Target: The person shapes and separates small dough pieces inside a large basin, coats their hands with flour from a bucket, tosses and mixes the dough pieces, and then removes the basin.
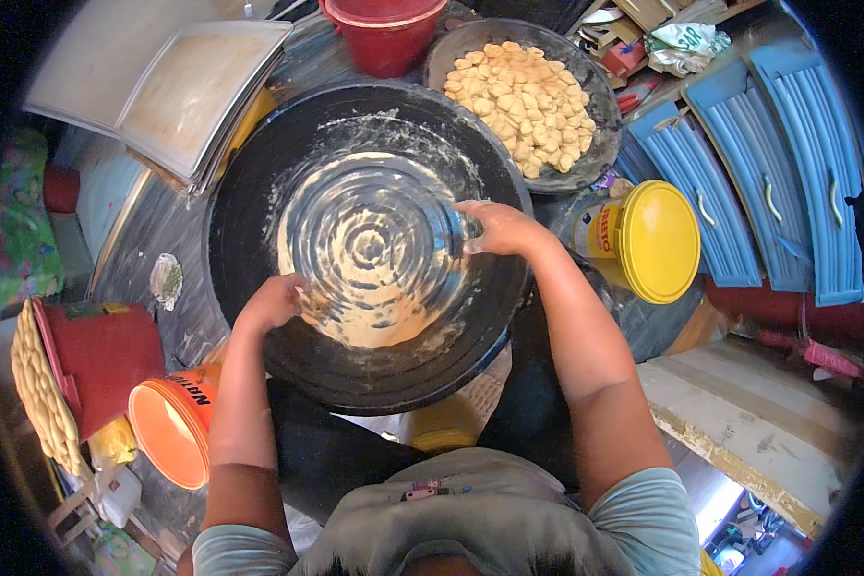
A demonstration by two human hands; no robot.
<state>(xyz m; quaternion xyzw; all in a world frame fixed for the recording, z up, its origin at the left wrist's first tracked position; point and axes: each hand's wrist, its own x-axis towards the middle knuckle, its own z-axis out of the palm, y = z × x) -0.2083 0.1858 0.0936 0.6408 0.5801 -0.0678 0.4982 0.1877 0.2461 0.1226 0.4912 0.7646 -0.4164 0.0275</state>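
Observation:
A wide black basin sits in front of me. Pale flour-like powder is spread thinly over its ringed bottom and dusts its wall. My left hand is inside the basin at the lower left, its fingers loosely bent and their tips by the powder; I see nothing held in it. On the right side of the basin, my right hand has thumb and fingers spread apart, with nothing between them. Beyond the basin, a round dark pan holds a heap of small pale dough-like pieces.
A yellow-lidded bucket stands right of the basin, near blue louvred panels. A red bucket is at the back, stacked flat trays at back left. An orange-lidded tub and a red container are at left.

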